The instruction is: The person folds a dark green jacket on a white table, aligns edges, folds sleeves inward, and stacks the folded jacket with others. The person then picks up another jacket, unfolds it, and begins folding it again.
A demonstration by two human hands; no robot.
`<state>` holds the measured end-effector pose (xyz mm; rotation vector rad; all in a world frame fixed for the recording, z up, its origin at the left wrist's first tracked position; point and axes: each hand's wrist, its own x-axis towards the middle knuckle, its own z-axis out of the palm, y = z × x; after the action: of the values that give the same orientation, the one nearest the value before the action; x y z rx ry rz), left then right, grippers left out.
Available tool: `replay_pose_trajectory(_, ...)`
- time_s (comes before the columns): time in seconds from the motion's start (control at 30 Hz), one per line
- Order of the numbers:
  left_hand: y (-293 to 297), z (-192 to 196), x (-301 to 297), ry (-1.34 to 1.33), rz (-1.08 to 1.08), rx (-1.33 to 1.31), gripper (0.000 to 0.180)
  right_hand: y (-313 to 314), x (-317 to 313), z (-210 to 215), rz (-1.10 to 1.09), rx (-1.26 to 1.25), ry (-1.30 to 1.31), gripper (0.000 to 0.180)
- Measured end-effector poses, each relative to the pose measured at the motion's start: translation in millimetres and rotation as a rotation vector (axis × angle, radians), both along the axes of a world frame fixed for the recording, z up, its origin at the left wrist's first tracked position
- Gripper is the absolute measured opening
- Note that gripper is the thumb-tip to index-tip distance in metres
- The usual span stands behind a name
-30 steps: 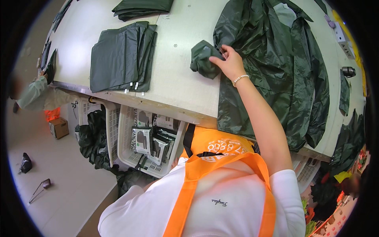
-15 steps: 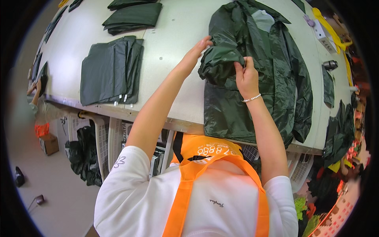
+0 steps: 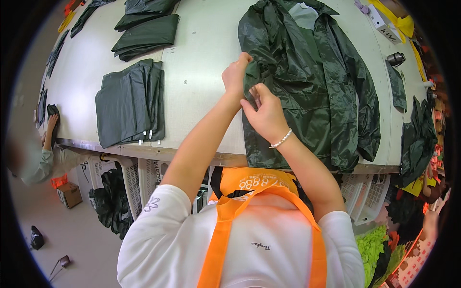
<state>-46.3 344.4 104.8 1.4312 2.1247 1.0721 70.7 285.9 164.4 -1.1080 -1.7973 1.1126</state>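
Observation:
A dark green, glossy rain jacket (image 3: 307,103) lies spread on the pale table in front of me, with its pale lining showing at the collar. Its left-side sleeve (image 3: 251,79) is bunched toward the jacket's edge. My left hand (image 3: 235,76) is closed around the outer side of that sleeve, fingertips partly hidden behind the cloth. Just below it, my right hand (image 3: 267,115), with a beaded bracelet at the wrist, has its fingers curled at the sleeve's lower end. The exact grip there is partly hidden.
Folded dark green garments (image 3: 126,105) are stacked to the left, with more folded ones (image 3: 146,36) behind. At the right stand a white box (image 3: 384,24) and a dark bottle (image 3: 396,59). White baskets (image 3: 367,194) sit under the table edge. A co-worker's hand (image 3: 52,124) is at far left.
The bunched sleeve has been drawn out smaller and narrower. My right hand has moved left and lower, close to my left hand, which now grips the cloth instead of resting beside it.

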Motion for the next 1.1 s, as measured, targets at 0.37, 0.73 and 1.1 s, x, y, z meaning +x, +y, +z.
replay_pose_trajectory(0.37,-77,33,17,-0.183,-0.036,0.194,0.016,52,89,-16,-0.355,0.023,0.009,0.022)
replay_pose_trajectory(0.73,-90,52,31,-0.865,-0.126,0.1,0.008,-3,61,16,-0.109,-0.055,0.064,0.025)
replay_pose_trajectory(1.1,-83,72,19,0.127,-0.162,0.617,0.034,-15,88,-4,-0.188,0.044,0.195,0.027)
